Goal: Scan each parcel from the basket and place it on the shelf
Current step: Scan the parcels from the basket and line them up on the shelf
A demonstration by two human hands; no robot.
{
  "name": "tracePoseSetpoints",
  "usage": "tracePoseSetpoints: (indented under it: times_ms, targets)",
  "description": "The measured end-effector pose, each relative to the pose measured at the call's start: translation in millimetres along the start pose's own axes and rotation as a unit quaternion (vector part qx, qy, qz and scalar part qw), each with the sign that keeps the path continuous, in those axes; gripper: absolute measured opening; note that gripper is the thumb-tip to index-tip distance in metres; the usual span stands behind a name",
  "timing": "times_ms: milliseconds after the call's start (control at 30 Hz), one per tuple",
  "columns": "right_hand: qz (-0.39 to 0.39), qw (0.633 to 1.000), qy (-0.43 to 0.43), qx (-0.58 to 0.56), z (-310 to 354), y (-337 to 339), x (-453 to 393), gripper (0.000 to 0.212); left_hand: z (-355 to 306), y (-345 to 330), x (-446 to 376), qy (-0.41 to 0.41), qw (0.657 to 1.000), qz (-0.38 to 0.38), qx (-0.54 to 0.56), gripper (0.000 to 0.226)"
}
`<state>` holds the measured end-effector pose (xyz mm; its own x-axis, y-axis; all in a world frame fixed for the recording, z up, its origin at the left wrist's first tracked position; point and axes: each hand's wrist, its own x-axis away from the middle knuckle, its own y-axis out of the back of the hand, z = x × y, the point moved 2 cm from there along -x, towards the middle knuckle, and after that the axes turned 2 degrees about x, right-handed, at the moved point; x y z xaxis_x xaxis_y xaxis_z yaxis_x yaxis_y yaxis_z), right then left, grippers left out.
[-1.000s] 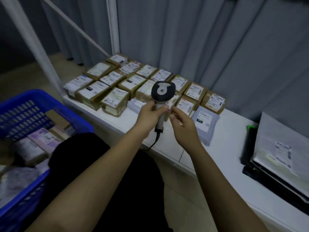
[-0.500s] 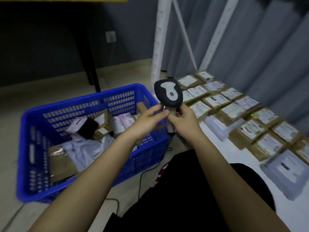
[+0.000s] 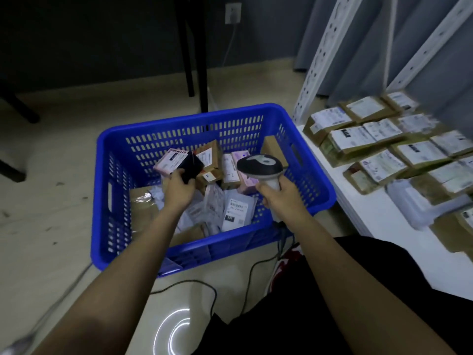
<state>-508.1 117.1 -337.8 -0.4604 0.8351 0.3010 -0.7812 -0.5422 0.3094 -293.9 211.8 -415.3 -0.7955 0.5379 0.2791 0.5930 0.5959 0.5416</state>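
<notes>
The left hand (image 3: 180, 187) gripped a dark parcel (image 3: 190, 166) over the basket (image 3: 179, 119); the right hand (image 3: 277, 192) clenched the scanner (image 3: 259, 166) just to the parcel's right; the shelf (image 3: 384, 221) lay further right.

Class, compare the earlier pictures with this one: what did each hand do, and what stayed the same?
The left hand let go of the scanner, reached down into the basket and took hold of a dark parcel. The right hand kept its grip on the scanner's handle.
</notes>
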Motion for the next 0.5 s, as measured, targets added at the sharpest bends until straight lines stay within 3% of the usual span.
tracePoseSetpoints:
  times_ms: [133,233,367,500]
  targets:
    - [-0.006,1.000,-0.008,-0.024,-1.7,-10.7,-15.7,0.006,20.0,1.4,-38.4,0.084,0.995,-0.019,-0.045,0.060]
    - [0.001,0.999,-0.020,-0.042,-2.4,-19.2,-19.8,0.008,32.1,2.2,-54.4,0.065,0.989,-0.019,-0.131,0.063]
    - [0.011,0.999,-0.018,-0.040,-4.2,-24.4,-34.3,0.011,38.0,-11.7,-69.4,0.030,0.987,-0.001,-0.157,0.046]
    - [0.024,0.998,-0.018,-0.061,-3.7,-32.6,-45.2,0.015,40.8,-16.2,-72.0,-0.041,0.987,-0.025,-0.152,0.009]
